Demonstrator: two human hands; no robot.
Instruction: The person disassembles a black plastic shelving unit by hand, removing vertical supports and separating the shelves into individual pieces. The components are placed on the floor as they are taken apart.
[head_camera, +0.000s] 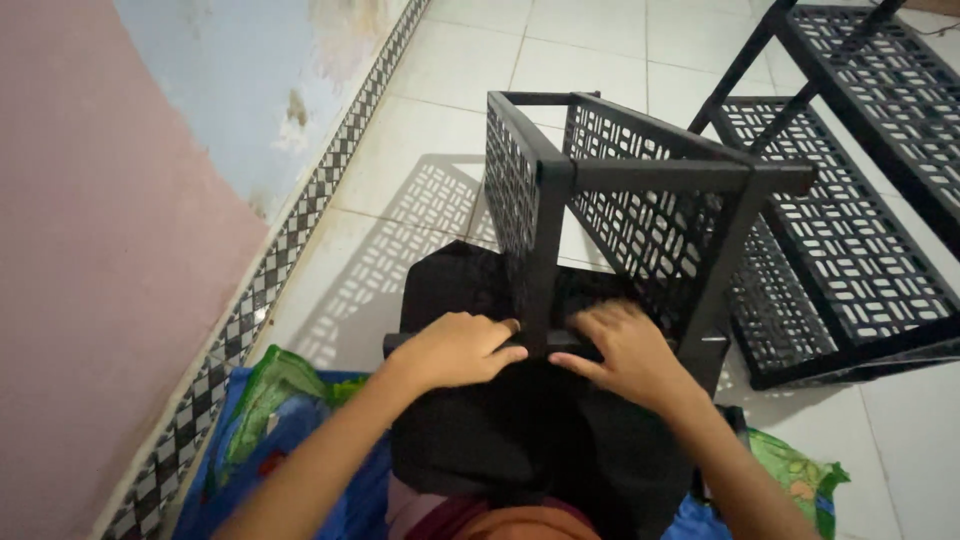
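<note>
A black plastic shelf rack (640, 200) with perforated panels lies tipped on its side across my lap, its legs pointing away from me. My left hand (455, 350) presses on the near end of one black upright post (545, 270), fingers curled beside it. My right hand (625, 350) rests on the same near edge, fingers spread flat over the panel just right of the post. Both hands touch the rack at its closest crossbar. My lap is covered by dark cloth (520, 440).
A second, larger black perforated shelf unit (850, 200) stands on the white tiled floor (420, 170) at the right. A pink and pale-blue wall (120, 200) with a chequered skirting strip runs along the left. A blue and green patterned mat (270, 420) lies under me.
</note>
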